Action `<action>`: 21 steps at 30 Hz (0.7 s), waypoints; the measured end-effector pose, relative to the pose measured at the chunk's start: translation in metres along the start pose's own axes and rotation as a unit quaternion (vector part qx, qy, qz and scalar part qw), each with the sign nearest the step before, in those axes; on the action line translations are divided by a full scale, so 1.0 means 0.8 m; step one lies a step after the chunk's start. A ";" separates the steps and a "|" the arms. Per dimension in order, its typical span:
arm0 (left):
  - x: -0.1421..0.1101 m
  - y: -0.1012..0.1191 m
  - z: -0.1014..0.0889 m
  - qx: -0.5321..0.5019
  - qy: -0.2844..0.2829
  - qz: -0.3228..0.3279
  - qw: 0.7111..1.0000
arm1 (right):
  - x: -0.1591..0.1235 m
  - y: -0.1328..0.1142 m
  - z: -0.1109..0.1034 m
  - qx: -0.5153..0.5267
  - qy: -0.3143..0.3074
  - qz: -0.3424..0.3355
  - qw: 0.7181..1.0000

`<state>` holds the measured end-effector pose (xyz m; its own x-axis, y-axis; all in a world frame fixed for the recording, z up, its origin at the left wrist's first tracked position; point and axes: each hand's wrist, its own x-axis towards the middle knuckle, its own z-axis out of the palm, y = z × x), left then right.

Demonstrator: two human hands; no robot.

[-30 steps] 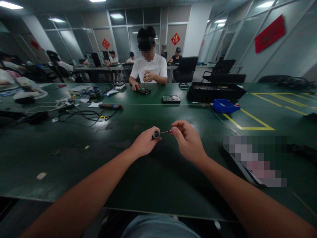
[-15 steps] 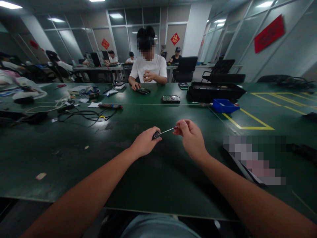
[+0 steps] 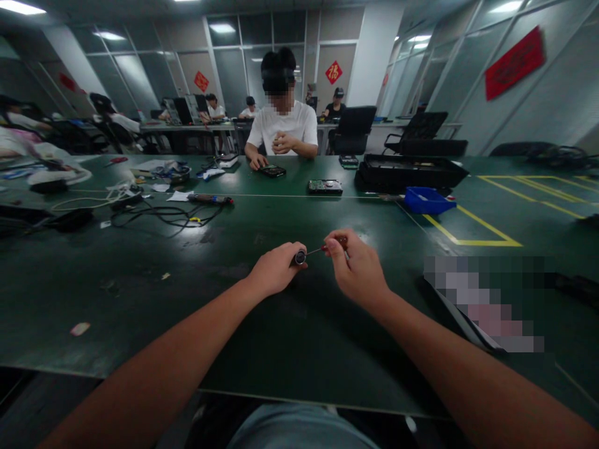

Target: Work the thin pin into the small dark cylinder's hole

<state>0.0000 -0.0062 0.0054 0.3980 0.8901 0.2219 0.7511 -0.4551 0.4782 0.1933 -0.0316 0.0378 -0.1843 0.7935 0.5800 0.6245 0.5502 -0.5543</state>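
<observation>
My left hand (image 3: 276, 269) is closed round a small dark cylindrical part (image 3: 300, 257) with a silvery rim; its round end faces right, toward me. A screwdriver with a dark red handle (image 3: 343, 241) is gripped in my right hand (image 3: 359, 269), thumb and fingers pressed on it. Its thin metal shaft (image 3: 314, 251) slants left, with the tip at or very near the rimmed end; exact contact cannot be made out. Both hands are just above the green table (image 3: 262, 349), and most of the part is hidden by my fingers.
A hard drive (image 3: 325, 186) lies ahead, near a blue bin (image 3: 428, 201) and a long black housing (image 3: 412, 171). Black cables (image 3: 163, 218) are at left. A blurred-out flat item (image 3: 477, 305) lies at right. Across the table sits a person (image 3: 282, 128) with a drive.
My right hand has shifted slightly and turned, so more of the handle shows and less of the shaft. The left hand keeps the part almost in place. The view has shifted slightly.
</observation>
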 end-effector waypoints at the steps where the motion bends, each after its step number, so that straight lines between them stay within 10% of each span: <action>1: 0.000 0.000 0.001 0.008 -0.006 0.001 1.000 | 0.000 0.000 0.000 -0.011 -0.004 -0.006 1.000; 21: 0.000 -0.003 0.002 0.056 -0.029 -0.004 0.998 | 0.002 0.000 -0.005 -0.046 0.011 0.001 0.999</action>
<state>-0.0007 -0.0049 0.0027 0.4185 0.8926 0.1675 0.8079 -0.4501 0.3803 0.1959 -0.0311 0.0408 -0.1663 0.7886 0.5920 0.6922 0.5210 -0.4995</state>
